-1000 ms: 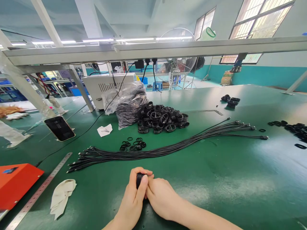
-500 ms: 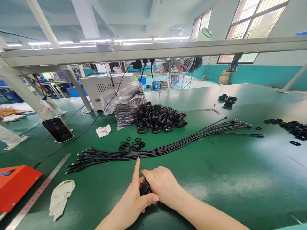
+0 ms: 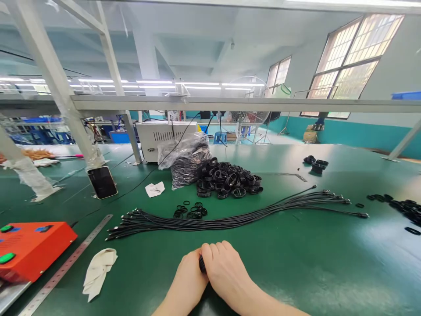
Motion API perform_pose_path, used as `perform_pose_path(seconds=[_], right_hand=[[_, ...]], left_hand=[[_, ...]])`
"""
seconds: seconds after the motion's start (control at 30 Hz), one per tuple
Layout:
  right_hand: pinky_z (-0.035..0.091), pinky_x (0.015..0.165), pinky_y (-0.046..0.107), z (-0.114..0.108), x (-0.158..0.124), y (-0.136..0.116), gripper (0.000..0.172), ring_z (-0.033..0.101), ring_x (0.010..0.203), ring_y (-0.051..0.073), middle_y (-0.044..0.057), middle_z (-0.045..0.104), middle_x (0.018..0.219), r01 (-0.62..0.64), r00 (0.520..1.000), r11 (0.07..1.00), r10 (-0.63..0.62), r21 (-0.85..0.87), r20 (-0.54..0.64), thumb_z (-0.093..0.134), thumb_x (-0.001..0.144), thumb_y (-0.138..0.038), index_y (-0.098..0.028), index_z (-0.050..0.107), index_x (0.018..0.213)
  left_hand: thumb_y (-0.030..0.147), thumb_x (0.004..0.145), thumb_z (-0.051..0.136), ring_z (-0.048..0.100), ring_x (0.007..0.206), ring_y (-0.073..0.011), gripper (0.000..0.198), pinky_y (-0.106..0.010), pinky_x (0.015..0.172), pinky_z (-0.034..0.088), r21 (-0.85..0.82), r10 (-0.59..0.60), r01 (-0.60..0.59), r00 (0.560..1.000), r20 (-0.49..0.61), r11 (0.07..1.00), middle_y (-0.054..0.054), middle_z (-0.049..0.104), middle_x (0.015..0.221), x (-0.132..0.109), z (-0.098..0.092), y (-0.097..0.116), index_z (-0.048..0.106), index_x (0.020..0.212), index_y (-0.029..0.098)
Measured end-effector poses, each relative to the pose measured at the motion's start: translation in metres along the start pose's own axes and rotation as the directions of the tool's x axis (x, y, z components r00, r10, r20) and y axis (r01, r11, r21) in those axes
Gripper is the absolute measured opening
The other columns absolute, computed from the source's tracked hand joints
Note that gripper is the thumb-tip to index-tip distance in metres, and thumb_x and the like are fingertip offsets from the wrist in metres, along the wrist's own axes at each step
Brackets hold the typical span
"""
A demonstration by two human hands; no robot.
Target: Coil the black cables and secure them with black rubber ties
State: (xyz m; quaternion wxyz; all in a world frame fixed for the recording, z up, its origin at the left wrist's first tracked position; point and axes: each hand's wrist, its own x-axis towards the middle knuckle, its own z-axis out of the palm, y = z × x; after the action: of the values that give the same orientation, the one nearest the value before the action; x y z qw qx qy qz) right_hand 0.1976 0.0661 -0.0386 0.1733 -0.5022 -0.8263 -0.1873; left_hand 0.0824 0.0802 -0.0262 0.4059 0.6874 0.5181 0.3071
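Between my two hands, close to the bench's near side, is a coiled black cable [image 3: 202, 264], of which only a small ribbed part shows. My left hand [image 3: 188, 281] is closed round its left side. My right hand [image 3: 226, 273] wraps over it from the right, fingers bent and touching the left hand. Most of the coil and both thumbs are hidden. Beyond the hands, a bundle of long black cables [image 3: 210, 224] with metal ends lies across the green bench. Small black rings [image 3: 197, 213] sit just behind that bundle.
A heap of black coils [image 3: 230, 180] lies beside a plastic bag [image 3: 189, 164]. More black rings [image 3: 408, 210] are at the right. On the left are a steel ruler [image 3: 69, 261], a cloth scrap [image 3: 98, 272], an orange box [image 3: 39, 248] and a phone [image 3: 102, 182].
The view has tilted up. My left index finger and thumb, stretched out before, are now folded in. Both hands have closed more tightly round the coiled cable, so less of it shows.
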Motion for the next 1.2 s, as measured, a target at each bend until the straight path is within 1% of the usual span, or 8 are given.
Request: perform_pose_path(seconds=[0.13, 0.2, 0.3, 0.47, 0.57, 0.8, 1.07, 1.2], right_hand=[[0.038, 0.060, 0.034, -0.011, 0.016, 0.001, 0.024, 0.059, 0.066, 0.022, 0.007, 0.062, 0.076, 0.017, 0.987, 0.998, -0.027, 0.061, 0.158, 0.046, 0.074, 0.001, -0.015, 0.054, 0.090], [0.042, 0.068, 0.033, -0.017, 0.032, 0.010, 0.035, 0.062, 0.079, 0.023, 0.010, 0.066, 0.093, 0.040, 0.974, 0.974, -0.087, 0.224, 0.207, 0.049, 0.076, -0.005, -0.012, 0.054, 0.110], [0.045, 0.077, 0.027, -0.014, 0.073, 0.031, 0.059, 0.063, 0.092, 0.018, 0.007, 0.065, 0.110, -0.088, 0.956, 0.870, -0.063, 0.485, 0.286, 0.049, 0.085, -0.012, -0.014, 0.031, 0.141], [0.043, 0.094, 0.039, 0.023, 0.151, 0.051, 0.024, 0.057, 0.108, 0.022, 0.011, 0.060, 0.119, -0.327, 0.918, 0.831, 0.166, 0.450, 0.360, 0.048, 0.094, -0.016, -0.016, 0.059, 0.116], [0.049, 0.088, 0.043, 0.040, 0.168, 0.051, 0.027, 0.058, 0.103, 0.023, 0.009, 0.058, 0.119, -0.394, 0.899, 0.764, 0.207, 0.510, 0.385, 0.057, 0.092, -0.032, -0.016, 0.059, 0.114], [0.038, 0.062, 0.026, 0.030, 0.103, 0.045, 0.033, 0.047, 0.064, 0.013, 0.002, 0.060, 0.076, -0.474, 0.878, 0.349, 0.110, 0.808, 0.466, 0.054, 0.087, -0.048, -0.017, 0.063, 0.083], [0.035, 0.057, 0.023, 0.009, 0.069, 0.043, 0.038, 0.042, 0.057, 0.009, -0.003, 0.051, 0.067, -0.489, 0.872, -0.070, -0.039, 0.870, 0.487, 0.065, 0.075, -0.054, -0.018, 0.055, 0.076], [0.024, 0.042, 0.021, 0.009, 0.067, 0.039, 0.031, 0.032, 0.040, 0.004, -0.001, 0.062, 0.073, -0.572, 0.812, -0.075, -0.194, 0.817, 0.551, 0.051, 0.085, -0.049, -0.018, 0.053, 0.082]], left_hand=[[0.010, 0.063, 0.054, 0.060, 0.064, -0.0224, 0.014, -0.031, 0.062, 0.038, -0.048, -0.012, 0.007, 0.993, -0.120, 0.999, -0.004, 0.069, 0.063, 0.011, -0.014, -0.010, 0.061, 0.059, 0.021], [0.013, 0.064, 0.058, 0.059, 0.065, -0.0217, 0.010, -0.030, 0.062, 0.038, -0.104, -0.030, 0.011, 0.983, -0.180, 0.995, -0.002, 0.066, 0.062, 0.018, -0.028, -0.015, 0.062, 0.059, 0.020], [0.032, 0.069, 0.066, 0.050, 0.052, -0.0161, 0.018, -0.027, 0.053, 0.033, -0.227, -0.086, 0.029, 0.965, -0.246, 0.974, 0.003, 0.055, 0.051, 0.028, -0.045, -0.022, 0.059, 0.057, 0.019], [0.062, 0.062, 0.067, 0.036, 0.039, -0.0097, 0.047, -0.022, 0.039, 0.021, -0.424, -0.218, 0.077, 0.930, -0.295, 0.902, 0.006, 0.045, 0.045, 0.038, -0.045, -0.029, 0.062, 0.065, 0.015], [0.065, 0.055, 0.070, 0.037, 0.038, -0.0091, 0.053, -0.021, 0.037, 0.020, -0.489, -0.252, 0.069, 0.914, -0.318, 0.869, 0.005, 0.047, 0.047, 0.041, -0.042, -0.031, 0.064, 0.069, 0.014], [0.060, 0.052, 0.074, 0.039, 0.041, -0.0081, 0.052, -0.019, 0.035, 0.020, -0.597, -0.269, 0.024, 0.907, -0.324, 0.802, 0.004, 0.049, 0.051, 0.047, -0.043, -0.039, 0.065, 0.074, 0.014], [0.050, 0.059, 0.075, 0.033, 0.038, -0.0066, 0.037, -0.020, 0.036, 0.019, -0.541, -0.224, 0.026, 0.926, -0.303, 0.841, 0.006, 0.046, 0.045, 0.039, -0.032, -0.038, 0.066, 0.067, 0.015], [0.049, 0.066, 0.072, 0.039, 0.046, -0.0089, 0.035, -0.021, 0.044, 0.028, -0.457, -0.182, -0.003, 0.915, -0.360, 0.890, 0.006, 0.047, 0.046, 0.034, -0.042, -0.038, 0.068, 0.071, 0.014]])
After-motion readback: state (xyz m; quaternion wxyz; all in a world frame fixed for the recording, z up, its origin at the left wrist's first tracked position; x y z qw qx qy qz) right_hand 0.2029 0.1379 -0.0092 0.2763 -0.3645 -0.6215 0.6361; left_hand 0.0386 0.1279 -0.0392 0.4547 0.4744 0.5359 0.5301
